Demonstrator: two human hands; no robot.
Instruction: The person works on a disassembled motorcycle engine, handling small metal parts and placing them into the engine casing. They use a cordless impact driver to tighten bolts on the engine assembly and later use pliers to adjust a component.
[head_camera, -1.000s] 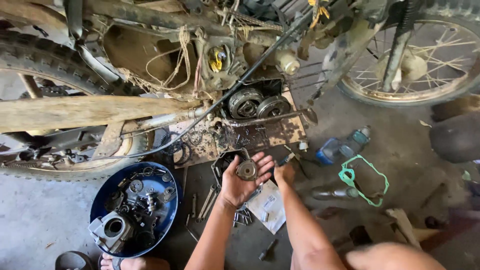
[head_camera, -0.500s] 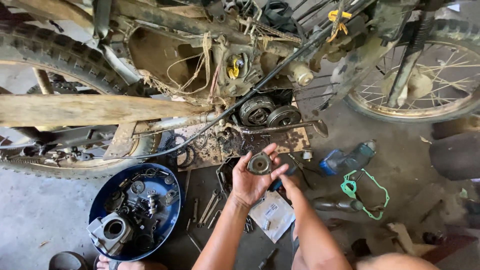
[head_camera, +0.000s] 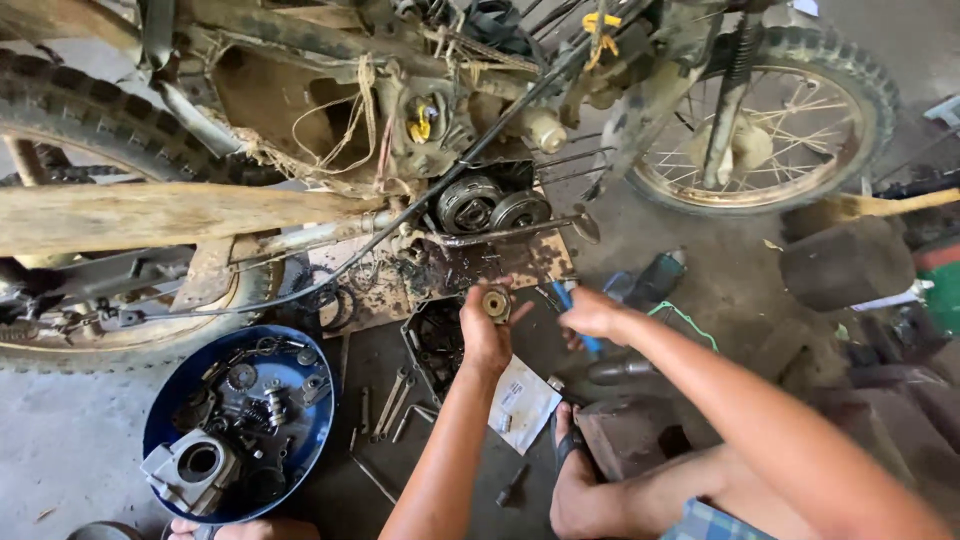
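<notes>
Gripping a small round metal part (head_camera: 495, 302) in my left hand (head_camera: 486, 335) at frame centre, my right hand (head_camera: 592, 315) clenching a blue-handled tool (head_camera: 576, 318) just beside, blue bowl (head_camera: 300, 450) lying lower left.

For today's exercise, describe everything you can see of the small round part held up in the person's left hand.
The small round part is a disc-shaped piece of dull, greasy metal with a tan outer ring and a dark hollow centre, its face turned towards the camera. The left hand holds it at the fingertips, raised above the dark engine cover on the floor, just below the motorcycle's exposed clutch. The right hand is close beside it but apart. Finer details are too small to tell.
</notes>
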